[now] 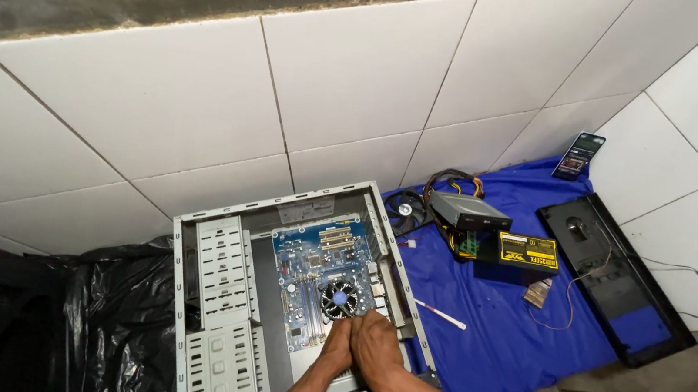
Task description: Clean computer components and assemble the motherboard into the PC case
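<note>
An open grey computer case [219,295] lies on its side with a blue motherboard [320,258] inside. A round cooler fan [339,298] sits on the board. My left hand [338,346] and my right hand [377,348] are pressed together inside the case just below the fan, fingers pointing toward it. Whether either hand grips anything is hidden by the hands themselves.
A blue cloth [492,326] covers the surface to the right, carrying an optical drive [468,210], a black power supply with a yellow label [526,253], cables [447,181], a thin white stick [441,314], a phone [579,156] and a black case panel [615,279]. Black plastic sheet [116,318] lies left. Tiled wall behind.
</note>
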